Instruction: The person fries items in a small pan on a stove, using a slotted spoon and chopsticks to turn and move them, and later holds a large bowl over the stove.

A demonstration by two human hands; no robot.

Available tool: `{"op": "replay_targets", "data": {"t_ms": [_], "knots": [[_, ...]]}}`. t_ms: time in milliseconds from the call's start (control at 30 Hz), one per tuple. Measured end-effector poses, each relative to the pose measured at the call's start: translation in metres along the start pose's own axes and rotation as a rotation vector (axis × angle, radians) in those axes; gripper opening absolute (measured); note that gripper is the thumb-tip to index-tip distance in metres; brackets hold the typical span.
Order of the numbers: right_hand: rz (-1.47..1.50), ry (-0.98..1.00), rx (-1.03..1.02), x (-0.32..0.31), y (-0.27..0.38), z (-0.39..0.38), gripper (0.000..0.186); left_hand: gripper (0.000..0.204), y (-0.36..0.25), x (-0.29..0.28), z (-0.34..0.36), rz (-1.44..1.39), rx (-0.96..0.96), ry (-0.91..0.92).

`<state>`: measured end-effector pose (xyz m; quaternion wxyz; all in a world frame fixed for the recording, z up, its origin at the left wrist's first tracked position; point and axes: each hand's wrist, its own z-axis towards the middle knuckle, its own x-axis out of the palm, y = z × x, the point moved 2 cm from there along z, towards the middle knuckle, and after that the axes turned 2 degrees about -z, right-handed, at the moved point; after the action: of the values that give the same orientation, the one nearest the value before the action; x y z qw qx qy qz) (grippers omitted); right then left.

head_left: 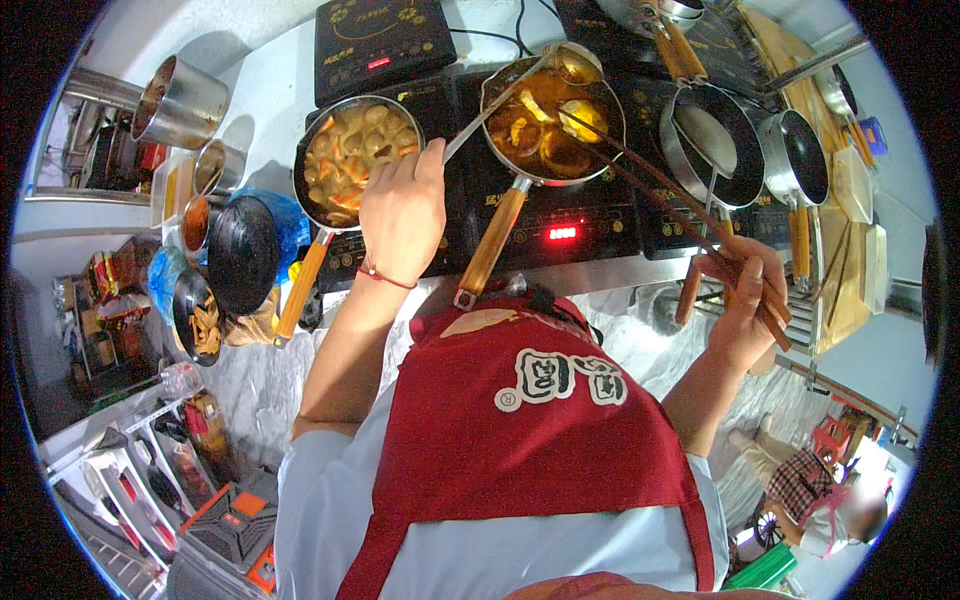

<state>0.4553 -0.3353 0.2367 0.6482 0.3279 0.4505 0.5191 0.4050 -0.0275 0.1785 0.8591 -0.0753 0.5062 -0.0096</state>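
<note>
My left hand is closed around the metal handle of a ladle, whose bowl rests at the far rim of a saucepan of dark orange-brown broth. In my right hand is a pair of long brown chopsticks. Their tips reach into that broth and touch a yellowish piece of food; whether they pinch it I cannot tell. Other pale yellow pieces float nearby. Below my left hand and to its left stands a second pan of mushrooms and orange strips in sauce.
Black induction cookers carry the pans. On the right are an empty-looking pan with a ladle in it and another dark pan. Metal pots and black bowls stand left. A person sits far right.
</note>
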Motion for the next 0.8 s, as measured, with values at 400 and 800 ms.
{"op": "replay_targets", "data": {"t_ms": [400, 800], "knots": [[0.039, 0.064, -0.081, 0.027, -0.019, -0.003, 0.018, 0.022, -0.007, -0.006, -0.009, 0.001, -0.034, 0.009], [-0.081, -0.106, -0.090, -0.010, 0.016, -0.003, 0.037, 0.021, -0.003, -0.007, -0.020, 0.001, -0.073, 0.001]]}}
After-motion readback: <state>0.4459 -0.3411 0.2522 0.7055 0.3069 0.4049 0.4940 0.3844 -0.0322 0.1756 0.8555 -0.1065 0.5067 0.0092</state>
